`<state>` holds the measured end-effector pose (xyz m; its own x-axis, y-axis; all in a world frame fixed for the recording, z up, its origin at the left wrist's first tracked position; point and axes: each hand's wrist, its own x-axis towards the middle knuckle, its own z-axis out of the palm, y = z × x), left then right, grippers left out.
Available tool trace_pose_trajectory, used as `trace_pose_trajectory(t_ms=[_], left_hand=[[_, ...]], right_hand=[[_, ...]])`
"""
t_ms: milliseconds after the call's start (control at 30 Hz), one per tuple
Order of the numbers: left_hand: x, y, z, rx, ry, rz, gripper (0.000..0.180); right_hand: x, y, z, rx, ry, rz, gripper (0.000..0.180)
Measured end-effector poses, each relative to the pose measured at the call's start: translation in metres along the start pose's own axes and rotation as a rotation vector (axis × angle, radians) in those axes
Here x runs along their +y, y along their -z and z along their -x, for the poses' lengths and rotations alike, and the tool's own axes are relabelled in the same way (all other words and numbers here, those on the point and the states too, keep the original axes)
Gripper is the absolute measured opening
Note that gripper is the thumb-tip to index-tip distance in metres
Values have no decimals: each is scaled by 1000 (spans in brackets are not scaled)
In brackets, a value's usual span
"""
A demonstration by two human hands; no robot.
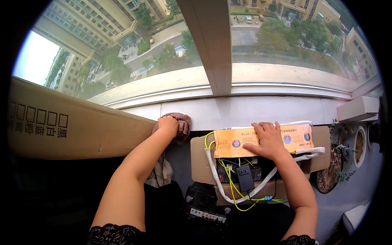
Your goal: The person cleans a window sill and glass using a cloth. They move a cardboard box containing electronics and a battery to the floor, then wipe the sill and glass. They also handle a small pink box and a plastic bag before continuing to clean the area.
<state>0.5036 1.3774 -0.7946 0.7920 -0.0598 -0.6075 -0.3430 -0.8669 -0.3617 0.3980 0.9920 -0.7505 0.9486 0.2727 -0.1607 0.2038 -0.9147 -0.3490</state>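
My left hand (168, 125) is closed on a bunched brown cloth (185, 125), which it presses against the white window sill (245, 110). To the right, my right hand (267, 141) lies with fingers spread on a flat orange printed package (226, 148). That package rests across the top of an open cardboard box (201, 163). Below it, a black power adapter (245, 178) sits over dark units inside the box. Yellow-green wires (231, 188) and a white sleeved cable (219, 185) loop over the box's near side.
A large cardboard carton (81, 126) stands on the left, against the sill. A black battery (202, 204) is in front of the box. Potted plants (359, 147) and a white block (357, 108) are at the right. Beyond the sill rises the window frame (214, 49).
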Motion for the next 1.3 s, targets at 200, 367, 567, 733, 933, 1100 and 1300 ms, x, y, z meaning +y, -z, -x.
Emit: trace_pose_trajectory(t_ms=[200,367,567,733,933,1100,1300], left_hand=[[60,42,-25,305,-206,351,32],[171,105,-62,299,-401,869,33],[199,157,-18,-531,-999,2087,49],[213,99,17,573,-532,958,103],[208,105,43,460,-517,598,101],[211,119,41,266,-587,543,82],[212,112,37,360,-648,675,77]], right_hand=[[2,4,-1,-37,-24,16,88],[4,-2,-9,27,-60,-49,101],[33,0,-47,427,-121,-347,79],[63,26,-58,334,-334,-337,45],[173,63,-91,774,-724,-293,41],[170,36,-115,586,-855,-260,52],[25,-51,-152,406,65,-93,41]])
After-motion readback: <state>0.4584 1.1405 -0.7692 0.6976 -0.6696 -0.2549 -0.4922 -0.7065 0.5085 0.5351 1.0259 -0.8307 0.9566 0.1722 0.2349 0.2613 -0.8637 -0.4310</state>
